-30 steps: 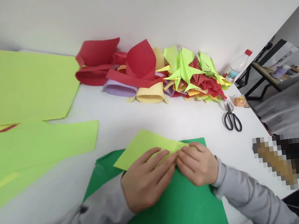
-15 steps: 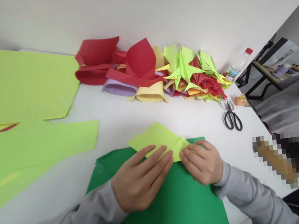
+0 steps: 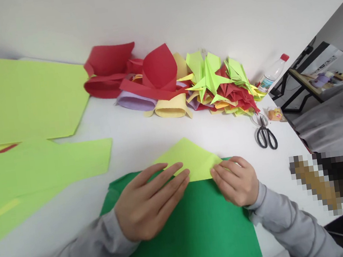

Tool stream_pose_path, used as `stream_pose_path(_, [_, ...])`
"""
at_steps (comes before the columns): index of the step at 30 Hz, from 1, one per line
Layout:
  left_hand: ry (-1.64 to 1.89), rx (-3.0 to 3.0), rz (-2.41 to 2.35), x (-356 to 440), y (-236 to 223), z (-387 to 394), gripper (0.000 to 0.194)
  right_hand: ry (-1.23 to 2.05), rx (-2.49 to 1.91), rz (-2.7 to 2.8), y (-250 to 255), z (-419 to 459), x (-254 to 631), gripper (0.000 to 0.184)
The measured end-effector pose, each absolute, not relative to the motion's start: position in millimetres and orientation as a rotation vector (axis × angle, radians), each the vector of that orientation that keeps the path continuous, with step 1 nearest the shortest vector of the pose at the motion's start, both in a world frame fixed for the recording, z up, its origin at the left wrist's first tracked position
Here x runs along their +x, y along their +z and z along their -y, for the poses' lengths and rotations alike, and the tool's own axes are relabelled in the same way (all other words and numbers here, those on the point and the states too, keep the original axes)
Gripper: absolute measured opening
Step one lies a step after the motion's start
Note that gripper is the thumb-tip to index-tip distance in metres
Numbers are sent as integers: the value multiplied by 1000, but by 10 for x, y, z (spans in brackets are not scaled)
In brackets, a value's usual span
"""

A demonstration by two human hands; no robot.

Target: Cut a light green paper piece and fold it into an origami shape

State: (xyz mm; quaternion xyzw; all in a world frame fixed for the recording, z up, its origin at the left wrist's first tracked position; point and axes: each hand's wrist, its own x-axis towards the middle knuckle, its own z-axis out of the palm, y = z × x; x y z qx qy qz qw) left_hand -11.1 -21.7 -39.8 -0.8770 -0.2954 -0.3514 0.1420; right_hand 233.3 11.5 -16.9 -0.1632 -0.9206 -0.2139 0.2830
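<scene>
A piece of light-green paper (image 3: 191, 157) lies over the far edge of a dark-green sheet (image 3: 200, 226), one corner pointing away from me. My left hand (image 3: 152, 202) rests flat on its left part with the fingers stretched out, their tips covering that side. At the right corner my right hand (image 3: 237, 181) has its fingers curled and pinched on the paper; the thumb is mostly hidden. The paper's near edge runs straight between both hands.
Large light-green sheets (image 3: 25, 101) lie at the left. Along the wall stand rolled red paper pieces (image 3: 160, 71) and a pile of folded paper stars (image 3: 211, 79). Black scissors (image 3: 266, 137), a wrapped snack (image 3: 275, 114) and a bottle (image 3: 273, 73) are at the right. A person in grey (image 3: 331, 120) is beyond.
My left hand has slid left and slightly nearer along the paper. My right hand has shifted a little right; the crease at the paper's right side now looks flatter.
</scene>
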Motion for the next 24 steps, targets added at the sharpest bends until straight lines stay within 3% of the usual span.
stream_pose_path(18, [-1111, -2414, 965, -327, -413, -24, 21, -635, -565, 2417, -229, -323, 2610, 4])
stream_pose_path(24, [-1108, -2404, 959, -357, -428, -66, 21, -625, -486, 2395, -166, -281, 2571, 9])
